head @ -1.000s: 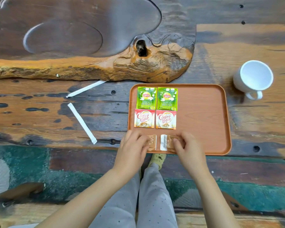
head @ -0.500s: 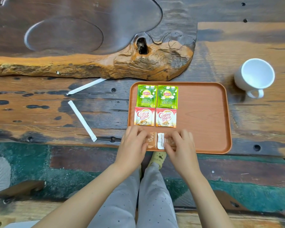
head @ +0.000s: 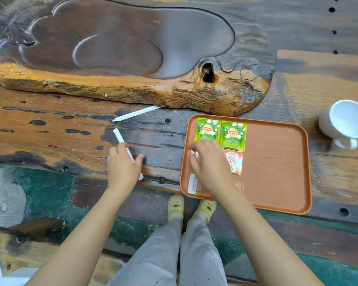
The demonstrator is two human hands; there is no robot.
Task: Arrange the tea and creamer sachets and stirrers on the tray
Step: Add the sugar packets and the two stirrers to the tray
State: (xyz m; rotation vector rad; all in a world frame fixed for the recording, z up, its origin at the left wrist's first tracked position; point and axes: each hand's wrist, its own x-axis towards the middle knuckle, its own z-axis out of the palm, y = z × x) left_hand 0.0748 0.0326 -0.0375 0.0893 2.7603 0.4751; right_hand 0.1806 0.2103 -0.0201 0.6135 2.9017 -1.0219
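An orange tray (head: 277, 166) lies on the wooden table. On its left side sit two green Lipton tea sachets (head: 207, 130) (head: 233, 135); below them are two red Coffee-mate creamer sachets (head: 234, 163), the left one mostly hidden. Small sugar packets (head: 192, 183) lie at the tray's near edge, partly covered. My right hand (head: 210, 164) hovers over the tray's left side, fingers spread, holding nothing. My left hand (head: 123, 164) rests on the table left of the tray, fingers closing around a white wrapped stirrer (head: 120, 138). A second white stirrer (head: 136, 114) lies farther back.
A large carved wooden slab (head: 132, 58) fills the back of the table. A white cup (head: 346, 120) stands to the right of the tray. My feet in yellow slippers (head: 191, 207) show below the table's near edge.
Both hands left the sugar packets at the tray's near edge. My left hand moved left onto the nearer stirrer. My right hand shifted up over the creamer sachets. The view shifted closer.
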